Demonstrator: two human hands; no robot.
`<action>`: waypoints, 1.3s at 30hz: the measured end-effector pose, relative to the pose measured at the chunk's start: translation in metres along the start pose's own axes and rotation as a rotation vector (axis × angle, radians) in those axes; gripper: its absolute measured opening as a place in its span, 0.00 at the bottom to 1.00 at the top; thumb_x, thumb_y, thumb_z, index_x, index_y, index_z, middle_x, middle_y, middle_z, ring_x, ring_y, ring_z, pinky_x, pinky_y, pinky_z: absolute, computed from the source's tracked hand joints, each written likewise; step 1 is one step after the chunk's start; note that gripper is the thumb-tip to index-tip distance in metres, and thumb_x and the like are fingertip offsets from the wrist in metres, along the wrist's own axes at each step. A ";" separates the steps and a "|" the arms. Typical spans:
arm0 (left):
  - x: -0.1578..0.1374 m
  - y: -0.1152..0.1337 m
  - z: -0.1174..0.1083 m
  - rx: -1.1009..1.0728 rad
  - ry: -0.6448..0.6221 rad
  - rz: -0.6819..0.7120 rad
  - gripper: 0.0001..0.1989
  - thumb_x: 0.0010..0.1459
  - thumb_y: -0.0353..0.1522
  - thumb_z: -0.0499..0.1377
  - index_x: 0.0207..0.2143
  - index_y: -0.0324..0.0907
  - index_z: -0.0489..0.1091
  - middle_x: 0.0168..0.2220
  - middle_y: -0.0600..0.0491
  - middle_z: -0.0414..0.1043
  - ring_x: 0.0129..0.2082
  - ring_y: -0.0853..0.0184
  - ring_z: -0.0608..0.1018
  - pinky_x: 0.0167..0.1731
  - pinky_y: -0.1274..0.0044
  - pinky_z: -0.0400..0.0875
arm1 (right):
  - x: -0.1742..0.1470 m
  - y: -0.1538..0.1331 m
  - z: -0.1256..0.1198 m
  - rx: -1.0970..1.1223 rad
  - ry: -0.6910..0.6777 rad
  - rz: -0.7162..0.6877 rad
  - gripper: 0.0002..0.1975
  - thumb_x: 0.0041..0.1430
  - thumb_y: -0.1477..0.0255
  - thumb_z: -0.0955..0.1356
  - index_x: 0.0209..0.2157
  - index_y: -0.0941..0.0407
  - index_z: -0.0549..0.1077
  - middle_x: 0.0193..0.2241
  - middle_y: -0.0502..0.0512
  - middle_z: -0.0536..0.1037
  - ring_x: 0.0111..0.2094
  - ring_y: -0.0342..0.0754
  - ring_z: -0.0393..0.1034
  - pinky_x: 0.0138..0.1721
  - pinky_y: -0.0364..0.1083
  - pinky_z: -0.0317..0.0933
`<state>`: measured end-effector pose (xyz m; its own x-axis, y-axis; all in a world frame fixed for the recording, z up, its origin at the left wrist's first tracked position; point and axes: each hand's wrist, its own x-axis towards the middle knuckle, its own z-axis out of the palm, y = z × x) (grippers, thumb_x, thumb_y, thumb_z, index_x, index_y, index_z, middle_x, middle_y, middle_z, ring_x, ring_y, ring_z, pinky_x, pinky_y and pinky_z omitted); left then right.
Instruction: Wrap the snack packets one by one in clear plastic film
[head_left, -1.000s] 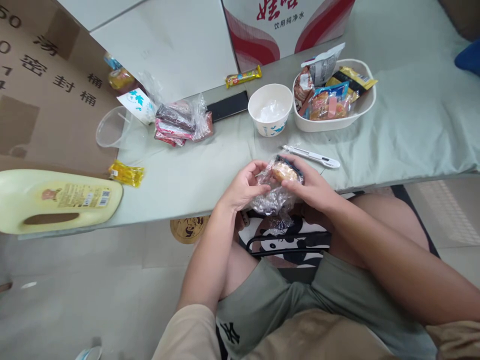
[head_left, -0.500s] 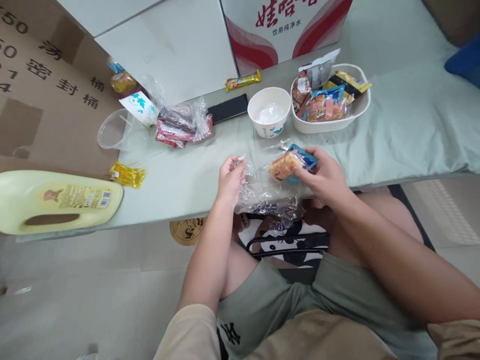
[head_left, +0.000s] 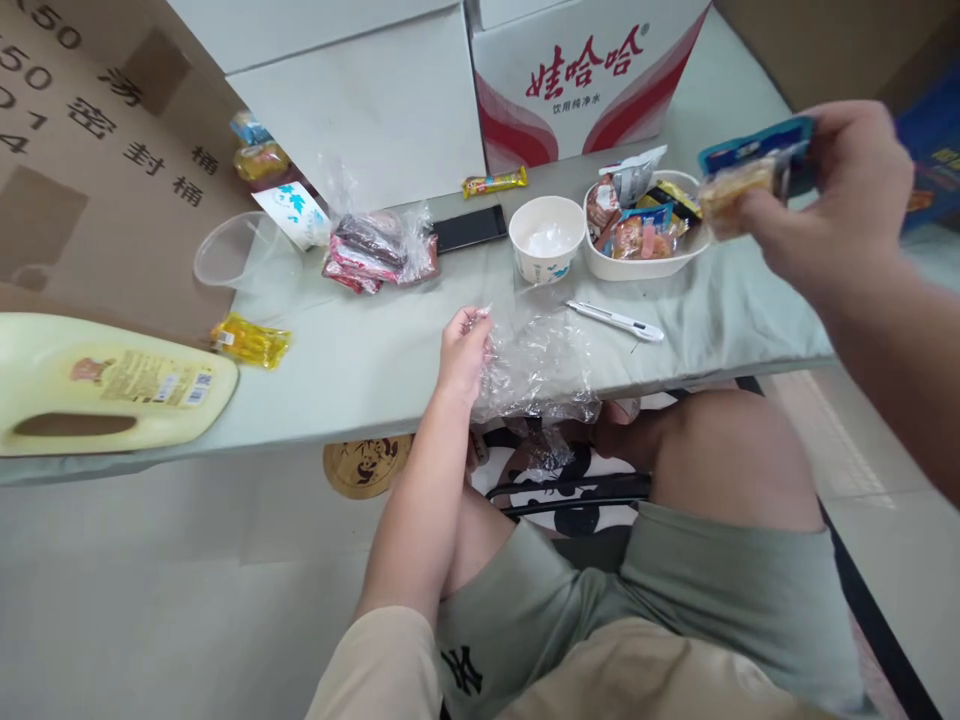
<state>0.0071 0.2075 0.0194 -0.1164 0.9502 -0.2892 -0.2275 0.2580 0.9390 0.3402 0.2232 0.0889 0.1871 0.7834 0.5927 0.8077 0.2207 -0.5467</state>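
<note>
My left hand is closed on a crumpled clear plastic bag, which spreads over the table's front edge and hangs down a little. Up at the right, my right hand pinches a wrapped snack with a blue top and a pale, bread-like inside. That snack is in the air, just right of a white oval bowl holding several packaged snacks. A white utility knife lies on the cloth between the bag and the bowl.
A round paper bowl with clear plastic inside stands beside the oval one. Behind are a black phone, a yellow snack bar and bagged snacks. A yellow jug lies at the left, near a yellow packet.
My right hand has lifted the wrapped snack up and to the right, away from the plastic bag. The utility knife has come into sight. My left hand stays on the bag.
</note>
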 end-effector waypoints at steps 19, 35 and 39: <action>0.000 0.003 -0.001 0.017 -0.080 -0.072 0.07 0.56 0.25 0.60 0.30 0.41 0.64 0.22 0.62 0.55 0.17 0.79 0.57 0.17 0.82 0.44 | 0.006 0.004 0.049 -0.354 -0.410 -0.183 0.28 0.63 0.70 0.67 0.63 0.63 0.68 0.61 0.72 0.71 0.65 0.65 0.63 0.61 0.67 0.54; 0.039 0.017 -0.079 0.058 0.209 0.164 0.21 0.49 0.19 0.61 0.44 0.44 0.65 0.38 0.54 0.71 0.32 0.73 0.77 0.32 0.79 0.71 | -0.156 -0.024 0.068 -0.267 -0.779 -0.510 0.29 0.67 0.59 0.62 0.67 0.50 0.65 0.70 0.55 0.62 0.70 0.62 0.54 0.66 0.62 0.52; 0.029 0.022 -0.083 0.040 0.460 0.365 0.11 0.56 0.19 0.52 0.37 0.42 0.60 0.35 0.58 0.64 0.27 0.80 0.71 0.29 0.83 0.64 | -0.154 -0.026 0.068 -0.278 -0.798 -0.489 0.32 0.65 0.56 0.64 0.68 0.49 0.63 0.70 0.55 0.61 0.71 0.61 0.53 0.66 0.62 0.51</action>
<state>-0.0820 0.2263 0.0165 -0.5897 0.8075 0.0117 -0.0583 -0.0571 0.9967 0.2526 0.1364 -0.0280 -0.5545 0.8277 0.0861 0.8178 0.5612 -0.1273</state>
